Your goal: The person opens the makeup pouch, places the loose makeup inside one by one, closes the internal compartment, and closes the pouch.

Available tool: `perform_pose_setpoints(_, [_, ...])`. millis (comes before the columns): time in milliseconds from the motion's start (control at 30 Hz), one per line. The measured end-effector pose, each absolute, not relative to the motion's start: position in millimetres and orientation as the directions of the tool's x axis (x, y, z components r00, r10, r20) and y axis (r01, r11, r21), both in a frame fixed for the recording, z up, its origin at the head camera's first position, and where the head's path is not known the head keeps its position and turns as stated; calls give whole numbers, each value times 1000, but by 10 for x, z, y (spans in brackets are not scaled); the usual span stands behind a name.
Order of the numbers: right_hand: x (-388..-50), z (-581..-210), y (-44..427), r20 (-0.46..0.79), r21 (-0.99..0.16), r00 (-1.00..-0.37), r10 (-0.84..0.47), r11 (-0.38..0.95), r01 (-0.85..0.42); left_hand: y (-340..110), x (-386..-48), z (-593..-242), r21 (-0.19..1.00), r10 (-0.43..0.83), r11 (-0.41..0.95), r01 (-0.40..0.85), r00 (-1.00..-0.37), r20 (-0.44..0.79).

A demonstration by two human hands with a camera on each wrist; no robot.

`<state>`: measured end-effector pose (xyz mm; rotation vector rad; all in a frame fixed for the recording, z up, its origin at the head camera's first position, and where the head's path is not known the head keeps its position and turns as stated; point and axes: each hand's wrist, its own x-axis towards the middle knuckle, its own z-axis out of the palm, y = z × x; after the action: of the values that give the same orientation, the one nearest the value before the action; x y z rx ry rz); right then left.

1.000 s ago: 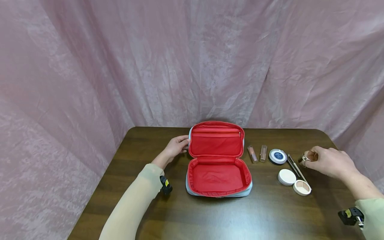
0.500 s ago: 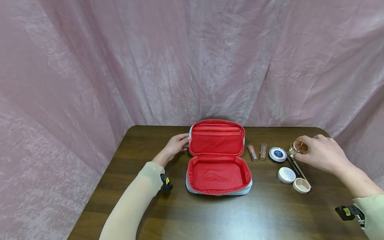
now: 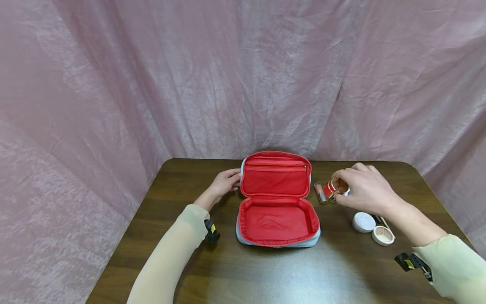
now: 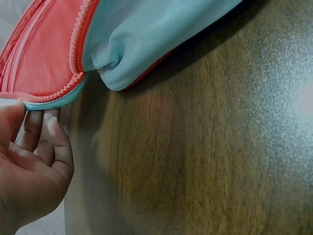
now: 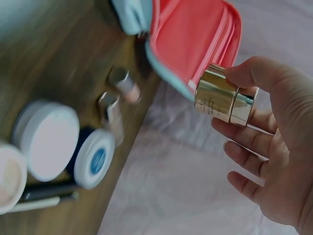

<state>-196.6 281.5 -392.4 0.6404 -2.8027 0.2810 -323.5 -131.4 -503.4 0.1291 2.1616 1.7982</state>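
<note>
A light-blue cosmetic bag (image 3: 279, 226) with a red lining lies unzipped on the table, its lid (image 3: 276, 183) raised. My left hand (image 3: 222, 185) pinches the lid's left edge; in the left wrist view the thumb is on the near side and the fingers (image 4: 49, 132) go behind the rim. With thumb and fingers, my right hand (image 3: 366, 190) grips a shiny gold cosmetic jar (image 5: 215, 95) above the table, to the right of the bag. Beneath and beside that hand lie a lip gloss tube (image 3: 319, 193) and a second clear tube (image 5: 111, 117).
On the table's right side are a white round compact with a blue label (image 5: 93, 159), a white lidded jar (image 3: 363, 222), a pan of beige powder (image 3: 383, 235) and two thin pencil-like sticks (image 5: 44, 196). A pink velvet curtain (image 3: 228, 84) hangs behind the table (image 3: 265, 274).
My right hand has carried the gold jar leftward from the table's right side, past the compact, toward the bag. The left hand stays at the lid's edge.
</note>
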Motion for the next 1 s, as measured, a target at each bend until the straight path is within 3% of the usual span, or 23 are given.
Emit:
perform_pose_setpoints(500, [-2088,-4220,2154,272,-109,-797,-539,805,-582,-1321,-3230,-5042,970,268,203,-136,-945,-189])
perform_pose_setpoints(1000, [-2144,-4617,2003,226,-75,-778,-586,786,-614,-1321,-3251,-5057,967,268,218,-130,-945,-187])
